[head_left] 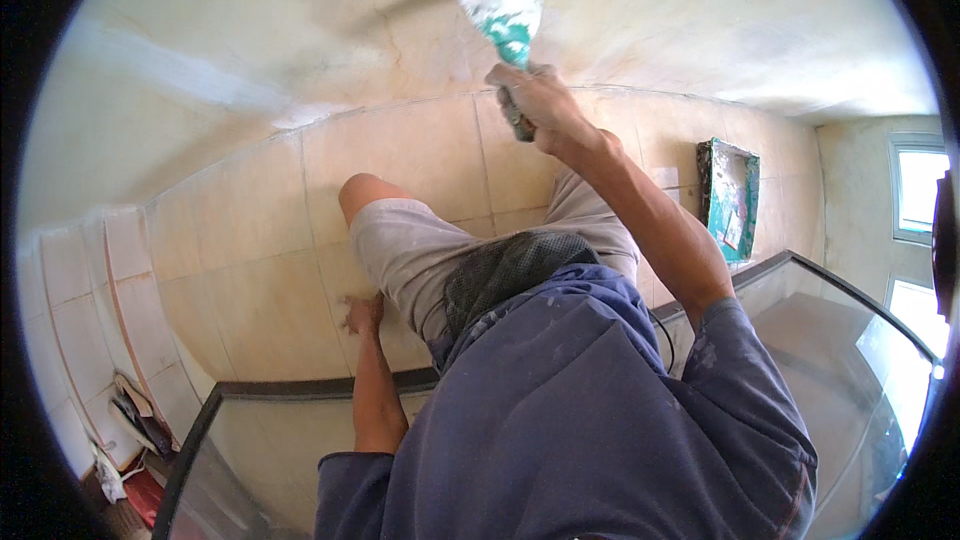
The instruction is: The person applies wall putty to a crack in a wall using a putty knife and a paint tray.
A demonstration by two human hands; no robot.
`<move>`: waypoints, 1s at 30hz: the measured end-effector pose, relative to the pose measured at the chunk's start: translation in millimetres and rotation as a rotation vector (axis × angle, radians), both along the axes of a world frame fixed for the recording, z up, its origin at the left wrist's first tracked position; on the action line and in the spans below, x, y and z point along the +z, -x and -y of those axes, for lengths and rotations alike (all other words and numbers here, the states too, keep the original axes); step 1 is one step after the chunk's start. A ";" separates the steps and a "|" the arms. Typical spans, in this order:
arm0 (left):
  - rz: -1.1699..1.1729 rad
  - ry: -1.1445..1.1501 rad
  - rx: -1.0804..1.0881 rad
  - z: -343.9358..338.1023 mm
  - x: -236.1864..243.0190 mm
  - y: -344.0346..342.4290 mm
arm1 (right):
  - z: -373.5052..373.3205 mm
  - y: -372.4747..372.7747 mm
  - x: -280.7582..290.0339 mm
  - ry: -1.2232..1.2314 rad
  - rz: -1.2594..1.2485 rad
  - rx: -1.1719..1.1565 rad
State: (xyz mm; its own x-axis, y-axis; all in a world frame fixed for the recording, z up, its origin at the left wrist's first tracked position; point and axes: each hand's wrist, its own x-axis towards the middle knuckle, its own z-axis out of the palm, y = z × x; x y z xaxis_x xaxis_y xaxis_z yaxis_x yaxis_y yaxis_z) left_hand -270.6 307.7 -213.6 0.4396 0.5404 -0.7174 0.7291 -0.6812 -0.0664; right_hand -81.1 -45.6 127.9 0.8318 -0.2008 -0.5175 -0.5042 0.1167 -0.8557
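My right hand [540,105] is closed round the handle of a putty knife [503,20]. The knife's broad blade is coated with white filler and its neck is green. It points away from me, up close to the pale, patchy plastered wall [640,20]; whether the blade touches the wall I cannot tell. Low beside my left thigh, my left hand [362,314] rests on the beige tiled surface [265,290], fingers apart and holding nothing.
A green tray [732,200] smeared with white filler is on the tiles at my right. Dark-framed glass [800,340] lies behind me on both sides. A window [918,190] is at far right. Cloth items [135,420] lie at lower left.
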 end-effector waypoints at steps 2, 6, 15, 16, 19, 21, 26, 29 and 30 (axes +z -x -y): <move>-0.034 -0.038 -0.024 -17.1 -26.5 8.4 | 10.1 10.0 9.0 0.011 0.122 0.043; -0.001 0.039 -0.015 17.6 27.5 -7.5 | 52.0 26.9 -53.7 0.218 0.157 0.003; 0.012 0.073 0.000 7.6 1.9 -7.0 | 30.3 30.8 -203.5 0.220 -0.234 0.021; -0.014 0.034 -0.039 -8.6 -18.9 0.1 | 17.4 23.2 -210.4 0.209 -0.245 0.040; -0.083 0.002 -0.128 1.2 -29.3 -1.1 | 13.4 10.2 -227.0 0.199 -0.305 0.021; -0.078 0.021 -0.177 -12.2 -38.7 6.9 | 1.9 -1.9 -223.7 0.175 -0.325 0.030; -0.015 -0.001 -0.155 -0.8 -24.7 4.9 | 0.3 -25.9 -242.1 0.125 -0.359 -0.025; -0.034 -0.004 -0.210 -2.3 -22.5 5.8 | -3.6 -31.5 -246.4 0.169 -0.326 -0.036; -0.038 0.018 -0.192 0.3 -17.8 3.9 | -3.7 -30.8 -247.9 0.190 -0.299 -0.039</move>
